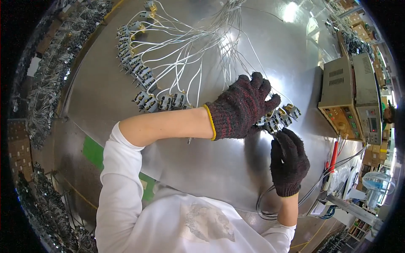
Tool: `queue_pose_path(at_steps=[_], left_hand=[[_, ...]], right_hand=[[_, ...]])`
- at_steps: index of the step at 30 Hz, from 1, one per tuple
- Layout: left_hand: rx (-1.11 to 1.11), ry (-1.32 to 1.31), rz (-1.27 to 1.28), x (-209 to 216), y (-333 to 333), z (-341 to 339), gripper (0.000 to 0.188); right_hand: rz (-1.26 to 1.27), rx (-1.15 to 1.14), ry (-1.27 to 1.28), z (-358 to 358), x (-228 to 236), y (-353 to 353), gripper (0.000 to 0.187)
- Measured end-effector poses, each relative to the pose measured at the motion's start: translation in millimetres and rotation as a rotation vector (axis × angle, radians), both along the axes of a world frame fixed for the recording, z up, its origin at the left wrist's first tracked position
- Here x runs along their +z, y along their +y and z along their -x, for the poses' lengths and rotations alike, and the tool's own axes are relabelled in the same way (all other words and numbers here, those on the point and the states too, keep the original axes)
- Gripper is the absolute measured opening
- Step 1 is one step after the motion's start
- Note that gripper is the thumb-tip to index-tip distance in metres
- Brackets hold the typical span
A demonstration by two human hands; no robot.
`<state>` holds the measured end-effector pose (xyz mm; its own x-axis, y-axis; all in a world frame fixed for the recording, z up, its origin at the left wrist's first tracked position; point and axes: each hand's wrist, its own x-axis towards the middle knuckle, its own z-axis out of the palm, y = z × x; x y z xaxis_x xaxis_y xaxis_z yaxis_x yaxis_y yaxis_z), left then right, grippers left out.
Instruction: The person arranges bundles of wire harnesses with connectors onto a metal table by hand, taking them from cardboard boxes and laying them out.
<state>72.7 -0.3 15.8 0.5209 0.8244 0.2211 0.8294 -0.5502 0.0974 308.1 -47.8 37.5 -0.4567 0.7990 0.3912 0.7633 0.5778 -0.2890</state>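
Observation:
Both my hands wear dark knitted gloves over a steel-topped table (181,156). My left hand (242,103) reaches across to the right, fingers spread, beside a small cluster of grey-and-black electrical parts (282,118). Its thumb side touches the cluster's left end; the palm side is hidden. Below the cluster, my right hand (290,160) is closed, thumb and fingers pinching at its near edge. What lies between these fingertips is mostly hidden, seemingly one of the parts. More of the same parts (143,76) lie in a curved row at left, wired to white cables (177,46).
The cables gather into a bundle (230,12) at the far edge. Two boxy instruments (348,101) stand at right, beside a red-handled tool (334,156) and grey leads (312,189). Dense hanging cable assemblies (63,59) line the left. A fan (375,182) stands lower right.

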Motion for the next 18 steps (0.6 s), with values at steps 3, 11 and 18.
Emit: queue_pose_path(at_steps=[3,11,18], left_hand=[[0.008,0.033,0.030,1.7,-0.5,2.3,0.084],[0.077,0.006,-0.002,-4.9,3.5,-0.1,0.092],[0.082,-0.036,-0.065,-8.3,5.9,-1.6,0.093]], right_hand=[[-0.029,0.065,-0.184,-3.3,2.3,5.1,0.036],[-0.017,0.047,-0.132,1.3,3.2,11.0,0.031],[0.135,-0.002,0.213,28.6,-3.1,15.1,0.023]])
